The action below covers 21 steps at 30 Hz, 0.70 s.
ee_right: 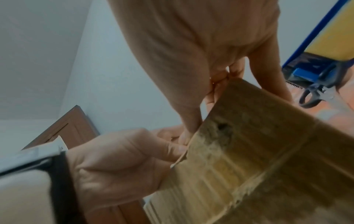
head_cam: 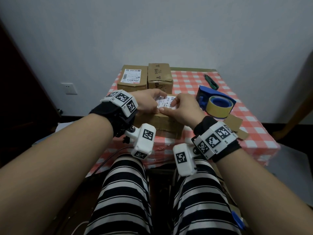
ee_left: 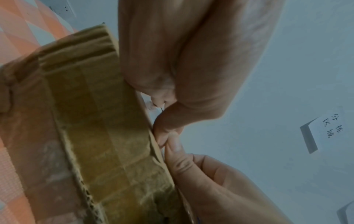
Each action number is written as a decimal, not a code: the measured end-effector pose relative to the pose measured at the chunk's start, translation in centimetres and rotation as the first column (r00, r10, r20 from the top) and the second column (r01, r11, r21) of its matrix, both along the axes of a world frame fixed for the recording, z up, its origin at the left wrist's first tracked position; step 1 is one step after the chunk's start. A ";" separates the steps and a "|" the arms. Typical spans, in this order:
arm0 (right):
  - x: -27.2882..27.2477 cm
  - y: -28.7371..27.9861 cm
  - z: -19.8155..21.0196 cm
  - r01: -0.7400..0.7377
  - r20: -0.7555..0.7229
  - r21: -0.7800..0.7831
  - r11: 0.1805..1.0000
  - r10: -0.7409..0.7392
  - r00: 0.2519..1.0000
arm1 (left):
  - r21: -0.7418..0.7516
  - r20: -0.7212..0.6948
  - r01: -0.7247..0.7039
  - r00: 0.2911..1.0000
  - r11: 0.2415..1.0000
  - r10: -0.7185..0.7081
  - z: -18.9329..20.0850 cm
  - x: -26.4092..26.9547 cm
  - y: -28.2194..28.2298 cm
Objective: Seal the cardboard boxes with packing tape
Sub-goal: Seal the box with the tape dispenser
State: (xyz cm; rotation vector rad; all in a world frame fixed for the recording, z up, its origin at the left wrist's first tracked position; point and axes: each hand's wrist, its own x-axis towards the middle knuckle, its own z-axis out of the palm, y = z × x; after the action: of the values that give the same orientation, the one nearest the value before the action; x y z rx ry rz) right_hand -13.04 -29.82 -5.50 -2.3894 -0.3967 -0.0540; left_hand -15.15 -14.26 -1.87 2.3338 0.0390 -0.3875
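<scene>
A worn cardboard box [head_cam: 162, 122] sits at the table's front edge, a white shipping label [head_cam: 166, 100] on its top. My left hand [head_cam: 152, 102] lies over the label with its thumb at the box's near top edge, gripping that edge. My right hand [head_cam: 172, 106] meets it there, thumb laid along the edge and forefinger bent onto the label. In the left wrist view the left hand [ee_left: 159, 121] and the right thumb [ee_left: 176, 148] pinch the rim of the taped box [ee_left: 105, 121]. The right wrist view shows the right hand [ee_right: 201, 106], the box [ee_right: 258, 151] and the left hand [ee_right: 124, 159].
A blue tape dispenser [head_cam: 215, 104] with a yellow roll lies just right of my right hand. Two more boxes [head_cam: 133, 78] [head_cam: 160, 77] stand behind. A green utility knife [head_cam: 210, 81] lies far right, a cardboard scrap [head_cam: 237, 126] near right. The checked tablecloth [head_cam: 254, 136] covers a small table.
</scene>
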 end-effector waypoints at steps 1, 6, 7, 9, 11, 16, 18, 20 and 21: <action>0.1 -0.1 0.1 -0.005 -0.010 0.007 1.000 0.005 1.000 | -0.008 -0.014 0.000 1.000 1.000 0.000 0.0 -0.1 0.0; 0.7 -0.5 0.1 -0.050 -0.013 0.023 0.998 0.051 0.999 | -0.043 -0.040 0.009 0.999 0.999 -0.010 0.1 -0.1 0.2; 0.8 -0.6 0.1 -0.065 -0.006 0.034 0.997 0.066 0.998 | -0.047 -0.044 0.010 0.999 0.999 -0.012 0.1 -0.1 0.2; 1.1 -0.9 0.0 -0.085 -0.010 0.071 0.994 0.086 0.996 | -0.052 -0.054 0.006 0.999 0.999 -0.008 -0.3 0.3 0.4; 1.1 -1.1 0.1 -0.094 0.000 0.087 0.992 0.094 0.996 | -0.050 -0.060 0.007 0.998 0.999 -0.010 -0.5 0.6 0.6; 0.6 -1.4 0.8 -0.086 -0.006 0.080 0.993 0.087 0.996 | 0.006 -0.044 -0.010 0.999 1.000 0.011 -0.2 0.5 0.2; 0.2 -1.9 1.4 -0.080 -0.054 0.108 0.991 0.086 0.995 | 0.070 -0.014 -0.037 0.999 0.997 0.038 0.2 0.3 -0.1; -0.2 -2.7 1.9 -0.079 -0.130 0.218 0.973 0.109 0.986 | 0.136 0.024 -0.071 0.997 0.988 0.068 1.2 0.0 -0.1; -0.6 -3.0 2.1 -0.089 -0.139 0.262 0.961 0.129 0.982 | 0.146 0.045 -0.109 0.994 0.983 0.103 1.7 -0.1 0.1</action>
State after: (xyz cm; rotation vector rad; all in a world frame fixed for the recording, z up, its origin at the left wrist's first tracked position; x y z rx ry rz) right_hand -13.62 -32.81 -3.40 -2.0977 -0.4203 0.1235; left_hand -15.23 -14.14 -0.20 2.4723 0.1792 -0.2967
